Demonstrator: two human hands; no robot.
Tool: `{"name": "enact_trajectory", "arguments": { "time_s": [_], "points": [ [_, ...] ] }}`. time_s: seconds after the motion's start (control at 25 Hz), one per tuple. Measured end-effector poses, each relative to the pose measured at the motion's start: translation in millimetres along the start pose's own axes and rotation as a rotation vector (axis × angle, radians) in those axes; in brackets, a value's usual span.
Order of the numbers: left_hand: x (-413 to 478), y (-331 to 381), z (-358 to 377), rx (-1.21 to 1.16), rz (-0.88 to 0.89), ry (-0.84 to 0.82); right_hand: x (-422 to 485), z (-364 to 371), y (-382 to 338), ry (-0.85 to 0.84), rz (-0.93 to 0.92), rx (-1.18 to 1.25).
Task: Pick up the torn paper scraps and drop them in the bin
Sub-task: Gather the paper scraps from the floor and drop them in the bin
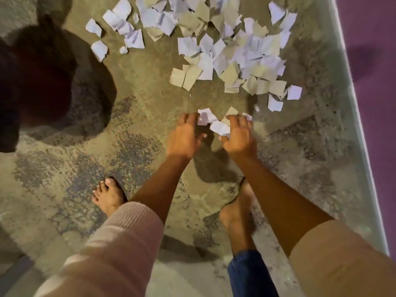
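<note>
Several torn white and grey paper scraps (231,50) lie spread over the rug at the top of the head view. Both hands reach down at its near edge. My left hand (184,136) curls its fingers over a white scrap (204,118). My right hand (239,137) closes on a few more scraps (220,127), white and grey, bunched between the two hands. A dark round bin (42,86) stands at the left, its inside in shadow.
The patterned beige and grey rug (132,159) covers the floor; its pale edge (351,93) runs down the right beside purple flooring (377,61). My two bare feet (109,196) stand on the rug below the hands.
</note>
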State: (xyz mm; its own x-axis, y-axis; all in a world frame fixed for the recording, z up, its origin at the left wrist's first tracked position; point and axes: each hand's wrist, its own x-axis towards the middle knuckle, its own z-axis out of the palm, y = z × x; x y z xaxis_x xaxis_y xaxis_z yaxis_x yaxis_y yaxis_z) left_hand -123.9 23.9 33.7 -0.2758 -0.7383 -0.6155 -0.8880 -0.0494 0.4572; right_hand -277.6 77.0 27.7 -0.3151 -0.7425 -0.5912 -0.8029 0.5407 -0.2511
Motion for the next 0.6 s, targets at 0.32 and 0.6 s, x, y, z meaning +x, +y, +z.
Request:
{"name": "enact_trajectory", "arguments": {
  "time_s": [0.32, 0.6],
  "points": [
    [50, 7, 39, 0.362, 0.079, -0.04, 30, 34, 24, 0.081, 0.09, -0.108],
    [65, 8, 45, 0.364, 0.079, -0.041, 47, 31, 26, 0.104, -0.031, -0.061]
  ]
}}
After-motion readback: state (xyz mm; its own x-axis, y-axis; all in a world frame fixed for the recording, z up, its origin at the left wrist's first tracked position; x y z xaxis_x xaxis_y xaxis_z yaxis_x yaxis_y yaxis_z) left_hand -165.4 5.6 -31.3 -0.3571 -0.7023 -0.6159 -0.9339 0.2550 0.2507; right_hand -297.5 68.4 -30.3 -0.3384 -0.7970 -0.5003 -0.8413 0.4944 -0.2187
